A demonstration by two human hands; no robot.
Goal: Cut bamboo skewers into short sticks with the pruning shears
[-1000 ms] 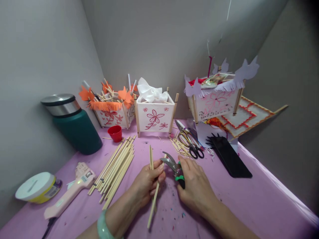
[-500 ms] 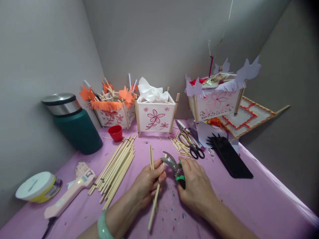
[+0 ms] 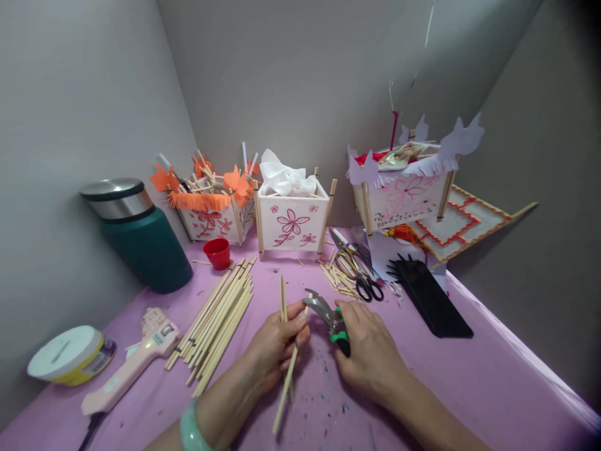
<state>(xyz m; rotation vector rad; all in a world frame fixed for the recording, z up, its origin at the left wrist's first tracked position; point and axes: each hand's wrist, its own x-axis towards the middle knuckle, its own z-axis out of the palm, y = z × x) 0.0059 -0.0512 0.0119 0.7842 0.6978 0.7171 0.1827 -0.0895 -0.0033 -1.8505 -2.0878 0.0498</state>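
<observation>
My left hand [image 3: 278,341] is pinching two sticks [image 3: 286,391], which are crossing each other, their lower ends pointing toward six o'clock. My right hand [image 3: 369,344], at three o'clock of the left one, is wrapping around the handles of the shears [image 3: 325,312]. The blades are standing apart at the upper end of one stick, close to my left fingertips; whether they are touching it, I cannot tell.

From my hands, the lilac-fringed box [image 3: 406,203] is standing at one o'clock, holding red material [image 3: 369,158] and a clear packet [image 3: 400,156]. At twelve o'clock the white flower box [image 3: 293,227] is holding crumpled white material [image 3: 285,178]. At eleven o'clock the orange-fringed box [image 3: 200,224] is carrying loose sticks [image 3: 203,188]. Smallest, the red cup [image 3: 216,255] is sitting between ten and eleven.
</observation>
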